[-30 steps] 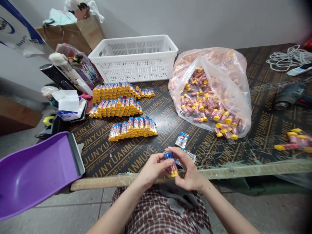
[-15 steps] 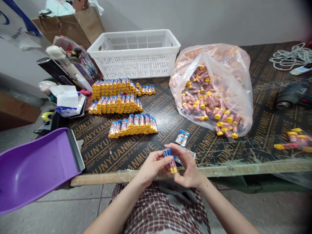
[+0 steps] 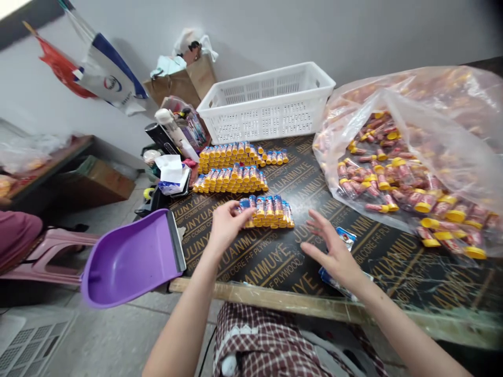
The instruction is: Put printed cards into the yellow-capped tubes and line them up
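My left hand [image 3: 227, 226] is closed on a small tube [image 3: 245, 204] with a blue label, at the left end of the front pile. That pile of labelled tubes [image 3: 271, 210] lies with yellow caps facing me; my fingers partly hide its left side. My right hand [image 3: 333, 252] hovers over the table with fingers spread and nothing in it. Beside and under it lie blue printed labels [image 3: 346, 238], partly covered by the hand. Two more piles of labelled tubes [image 3: 231, 179] stand farther back. On the right, a clear plastic bag [image 3: 440, 125] spills yellow-capped tubes without blue labels [image 3: 404, 173].
A white basket [image 3: 267, 112] stands against the wall. Bottles [image 3: 173, 128] and a paper bag [image 3: 168, 86] crowd the back left. A purple dustpan [image 3: 133, 262] juts out at the table's left edge. Farther left, a person in a pink garment [image 3: 18, 235] sits on a stool.
My left hand has carried the tube forward and left to the front pile. My right hand has let go and opened. The view has turned left.
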{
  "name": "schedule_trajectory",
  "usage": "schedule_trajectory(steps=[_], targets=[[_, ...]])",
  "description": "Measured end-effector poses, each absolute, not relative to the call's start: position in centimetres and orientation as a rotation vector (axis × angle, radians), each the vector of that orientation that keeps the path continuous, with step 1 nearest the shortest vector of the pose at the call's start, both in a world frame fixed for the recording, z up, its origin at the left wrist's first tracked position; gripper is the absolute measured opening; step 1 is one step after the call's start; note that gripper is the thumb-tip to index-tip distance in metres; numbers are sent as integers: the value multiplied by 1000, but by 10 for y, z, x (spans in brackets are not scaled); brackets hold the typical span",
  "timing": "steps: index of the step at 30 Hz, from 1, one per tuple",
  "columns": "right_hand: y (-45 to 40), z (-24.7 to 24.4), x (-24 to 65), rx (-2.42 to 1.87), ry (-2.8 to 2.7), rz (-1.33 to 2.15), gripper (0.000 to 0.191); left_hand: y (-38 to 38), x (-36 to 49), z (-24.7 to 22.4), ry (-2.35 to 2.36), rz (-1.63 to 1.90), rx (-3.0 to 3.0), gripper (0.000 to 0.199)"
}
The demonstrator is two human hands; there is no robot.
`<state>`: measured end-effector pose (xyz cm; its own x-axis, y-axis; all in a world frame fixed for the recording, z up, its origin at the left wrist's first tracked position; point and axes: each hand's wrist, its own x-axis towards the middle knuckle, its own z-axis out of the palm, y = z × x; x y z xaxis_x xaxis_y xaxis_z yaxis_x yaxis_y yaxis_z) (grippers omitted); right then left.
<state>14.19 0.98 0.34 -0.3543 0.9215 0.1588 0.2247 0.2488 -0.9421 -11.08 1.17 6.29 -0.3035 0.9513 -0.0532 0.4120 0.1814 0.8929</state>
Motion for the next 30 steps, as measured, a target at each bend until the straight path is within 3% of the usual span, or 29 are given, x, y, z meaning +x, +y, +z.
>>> schedule_trajectory(steps=[6, 11, 14, 19, 26, 30], targets=[[58, -16, 109, -1248, -1415, 1399, 59, 58, -150, 56, 2089, 677, 1631, 46], [57, -25, 95, -1190, -1296, 1463, 58, 62, -148, 55, 2197, 502, 1811, 41], [54, -32, 93, -1159, -1263, 1424, 56, 67, -143, 59, 2275, 589, 1908, 37], [53, -41, 92, -1167, -1217, 1371, 58, 81, -130, 56, 1826, 669, 2053, 29], [55, -45, 95, -1153, -1128, 1416, 60, 87, -132, 45, 1756, 738, 1989, 30], [53, -44, 92, -1155, -1110, 1405, 62, 76, -129, 59, 1918, 1088, 2005, 22]])
